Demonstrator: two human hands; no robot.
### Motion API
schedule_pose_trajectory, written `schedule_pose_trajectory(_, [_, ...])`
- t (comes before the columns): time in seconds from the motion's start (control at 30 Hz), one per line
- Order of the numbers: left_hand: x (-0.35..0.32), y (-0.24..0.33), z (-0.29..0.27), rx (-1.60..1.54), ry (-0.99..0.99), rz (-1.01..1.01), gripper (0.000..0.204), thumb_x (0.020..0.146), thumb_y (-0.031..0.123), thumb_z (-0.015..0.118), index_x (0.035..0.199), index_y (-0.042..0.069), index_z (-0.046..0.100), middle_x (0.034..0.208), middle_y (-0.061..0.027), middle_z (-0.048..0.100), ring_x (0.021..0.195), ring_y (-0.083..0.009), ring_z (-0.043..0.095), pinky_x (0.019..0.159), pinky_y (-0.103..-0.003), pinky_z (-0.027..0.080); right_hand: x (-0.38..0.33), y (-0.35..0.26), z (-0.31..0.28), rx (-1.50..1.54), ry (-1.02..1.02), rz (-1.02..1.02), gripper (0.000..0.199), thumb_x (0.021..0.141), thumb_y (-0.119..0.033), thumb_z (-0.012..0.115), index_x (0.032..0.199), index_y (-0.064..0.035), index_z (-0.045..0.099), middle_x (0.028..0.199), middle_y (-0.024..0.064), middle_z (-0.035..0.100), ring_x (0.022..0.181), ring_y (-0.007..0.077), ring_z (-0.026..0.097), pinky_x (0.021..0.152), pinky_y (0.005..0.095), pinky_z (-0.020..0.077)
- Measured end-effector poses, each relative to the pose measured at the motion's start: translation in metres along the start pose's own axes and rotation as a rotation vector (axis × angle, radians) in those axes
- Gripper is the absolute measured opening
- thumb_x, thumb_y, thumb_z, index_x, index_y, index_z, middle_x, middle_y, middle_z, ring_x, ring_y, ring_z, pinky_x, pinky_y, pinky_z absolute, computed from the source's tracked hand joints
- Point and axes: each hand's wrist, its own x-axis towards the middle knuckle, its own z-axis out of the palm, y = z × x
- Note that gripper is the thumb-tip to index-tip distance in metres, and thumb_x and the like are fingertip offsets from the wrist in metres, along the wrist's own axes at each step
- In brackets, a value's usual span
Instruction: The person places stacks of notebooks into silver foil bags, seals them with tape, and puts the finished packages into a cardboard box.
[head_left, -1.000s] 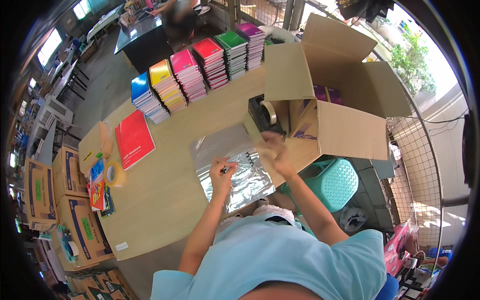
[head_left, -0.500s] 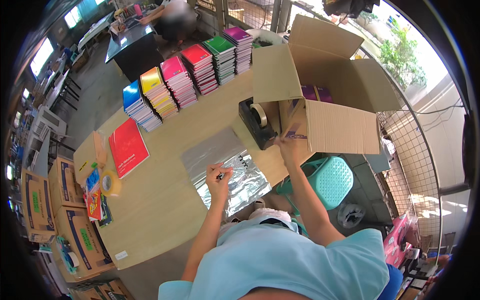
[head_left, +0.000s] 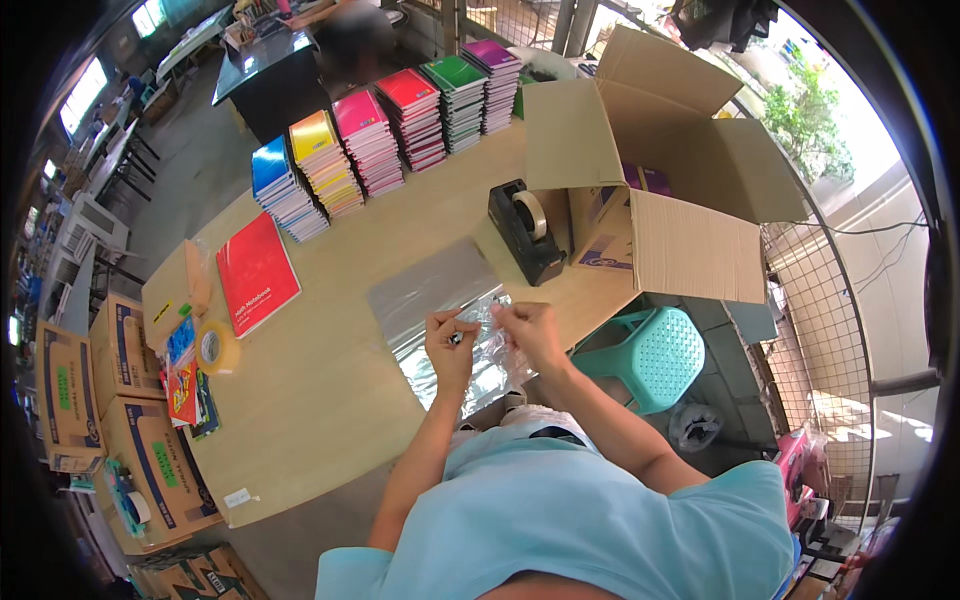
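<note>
A pile of clear, shiny plastic sleeves [head_left: 440, 300] lies on the wooden table [head_left: 330, 400] in front of me. My left hand [head_left: 452, 345] and my right hand [head_left: 530, 330] meet just above its near edge. Both pinch a thin clear plastic piece [head_left: 484, 318] stretched between them; whether it is tape or a sleeve's edge I cannot tell. A black tape dispenser [head_left: 527, 232] stands just beyond the sleeves, to the right.
An open cardboard box [head_left: 650, 180] sits at the table's right end. Stacks of coloured notebooks [head_left: 380, 140] line the far edge. A red notebook [head_left: 257, 272], a tape roll [head_left: 215, 347] and small packets lie left. A teal stool [head_left: 650, 355] stands below right; cartons [head_left: 110, 420] stand on the floor left.
My right hand came back from the box and tape dispenser to join my left hand over the sleeves. The left hand stayed near the pile's near edge.
</note>
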Motion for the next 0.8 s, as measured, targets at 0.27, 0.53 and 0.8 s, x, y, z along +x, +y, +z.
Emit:
schedule_pose_trajectory(0.27, [0.012, -0.007, -0.012, -0.171, -0.22, -0.136, 0.046, 0.068, 0.005, 0.081, 0.109, 0.007, 0.06, 0.094, -0.0084, 0.055, 0.094, -0.0204, 0.055, 0.084, -0.036, 0.046, -0.007, 0.042, 0.002, -0.133, 0.083, 0.148, 0.042, 0.084, -0.032, 0.075, 0.064, 0.0028, 0.065, 0.05, 0.0047, 0.055, 0.043, 0.0099, 0.05, 0.041, 0.0267, 0.0361])
schedule_pose_trajectory(0.53, [0.065, 0.007, -0.021, 0.209, -0.503, -0.106, 0.075, 0.072, 0.019, 0.083, 0.134, 0.01, 0.041, 0.089, -0.0068, 0.057, 0.082, -0.0198, 0.057, 0.076, -0.035, 0.049, 0.025, 0.103, -0.01, -0.179, -0.171, 0.201, 0.051, 0.086, -0.045, 0.073, 0.066, 0.0011, 0.067, 0.052, 0.005, 0.055, 0.043, 0.0122, 0.051, 0.04, 0.0289, 0.0395])
schedule_pose_trajectory(0.8, [0.053, 0.056, -0.014, 0.559, -0.601, 0.257, 0.111, 0.071, 0.026, 0.083, 0.157, 0.014, 0.012, 0.115, -0.0158, 0.058, 0.108, -0.0277, 0.059, 0.091, -0.042, 0.05, -0.016, 0.141, 0.002, 0.734, -0.708, 0.484, 0.065, 0.093, -0.056, 0.056, 0.139, -0.0121, 0.042, 0.115, 0.0146, 0.063, 0.1, 0.0281, 0.064, 0.083, 0.0505, 0.0525])
